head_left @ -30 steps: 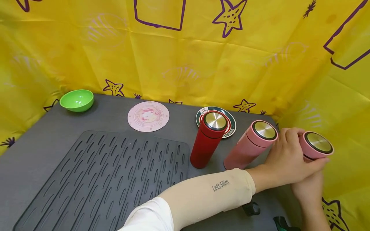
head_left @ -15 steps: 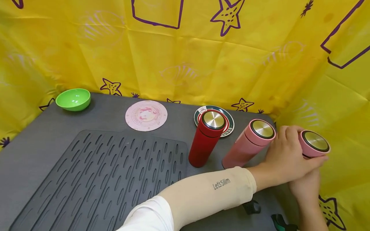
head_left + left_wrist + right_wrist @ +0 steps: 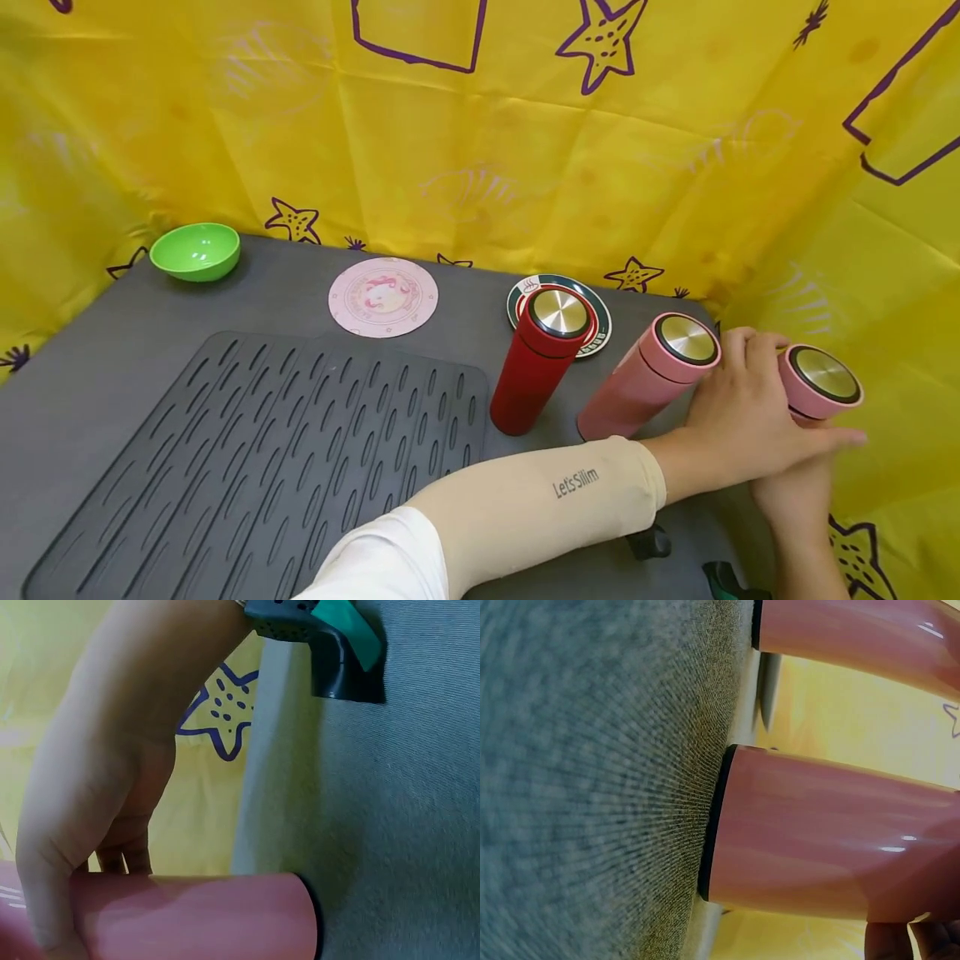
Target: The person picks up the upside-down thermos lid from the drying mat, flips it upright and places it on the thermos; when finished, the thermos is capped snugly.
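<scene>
Both of my hands are wrapped around the pink flask (image 3: 819, 382) at the far right of the surface (image 3: 112, 367). My left hand (image 3: 750, 417) reaches across from the left, its fingers curled over the flask's body just below the lid, the thumb lying along the near side. My right hand (image 3: 798, 492) comes up from below and grips the same flask lower down; my left hand covers most of it in the head view, so I cannot tell exactly how its fingers lie. The flask stands right at the surface's right edge, close against the yellow cloth (image 3: 885, 250), its steel-topped lid showing above my fingers. The left wrist view shows its pink body (image 3: 195, 919) with my fingers (image 3: 45, 885) around it and its dark base rim against the grey surface.

Just beside my left hand stands a second pink flask (image 3: 648, 375), near the one I hold. Further left is a red flask (image 3: 540, 358), upright, in front of a green-rimmed coaster (image 3: 596, 321). A pink round coaster (image 3: 383, 297) lies further left, and a green bowl (image 3: 196, 250) sits in the far left corner. A dark ribbed mat (image 3: 262, 458) covers the near part of the surface.
</scene>
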{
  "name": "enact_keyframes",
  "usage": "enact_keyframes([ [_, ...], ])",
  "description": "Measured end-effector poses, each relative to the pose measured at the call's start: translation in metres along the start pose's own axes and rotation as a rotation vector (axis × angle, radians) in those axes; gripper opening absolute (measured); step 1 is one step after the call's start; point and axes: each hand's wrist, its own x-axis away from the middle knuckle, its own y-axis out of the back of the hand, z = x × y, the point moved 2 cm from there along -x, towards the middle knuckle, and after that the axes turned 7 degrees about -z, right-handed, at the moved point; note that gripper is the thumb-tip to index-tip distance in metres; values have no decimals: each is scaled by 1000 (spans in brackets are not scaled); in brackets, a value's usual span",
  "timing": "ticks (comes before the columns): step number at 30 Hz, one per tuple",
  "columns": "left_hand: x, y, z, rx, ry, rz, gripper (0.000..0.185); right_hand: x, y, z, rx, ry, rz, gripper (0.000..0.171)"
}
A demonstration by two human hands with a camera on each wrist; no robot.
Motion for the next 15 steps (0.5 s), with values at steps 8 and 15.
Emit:
enact_keyframes([
  [8, 1, 3, 5, 67, -113, -19, 85, 4, 1, -1, 23, -106, -15, 55],
  [15, 1, 4, -3, -24, -77, 20, 86, 6, 3, -3, 10, 13, 1, 50],
])
